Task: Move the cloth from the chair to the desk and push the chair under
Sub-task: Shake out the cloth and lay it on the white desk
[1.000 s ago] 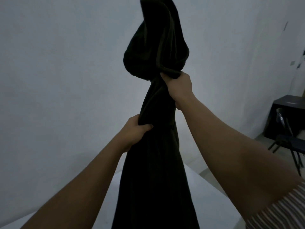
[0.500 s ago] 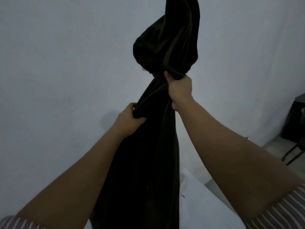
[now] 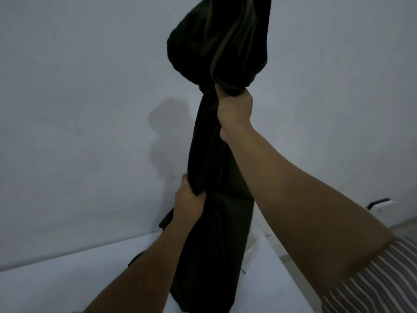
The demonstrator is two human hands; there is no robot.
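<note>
A long dark cloth (image 3: 216,159) hangs in front of me, bunched into a bulge at the top and running off the upper edge. My right hand (image 3: 234,109) is raised and clenched on the cloth just under the bulge. My left hand (image 3: 189,199) grips the cloth's left edge lower down. The cloth's lower end reaches down onto the white desk (image 3: 56,288), whose top fills the bottom of the view. The chair is out of sight.
A plain pale wall (image 3: 79,109) stands right behind the desk, with the cloth's shadow on it. The desk's right edge runs diagonally at lower right; beyond it lie floor and a small dark and white object (image 3: 381,203) at the wall's base.
My view has swung left and down, so the black table and chair at right are gone and more desk shows. My left hand has dropped lower on the cloth, whose end now meets the desk.
</note>
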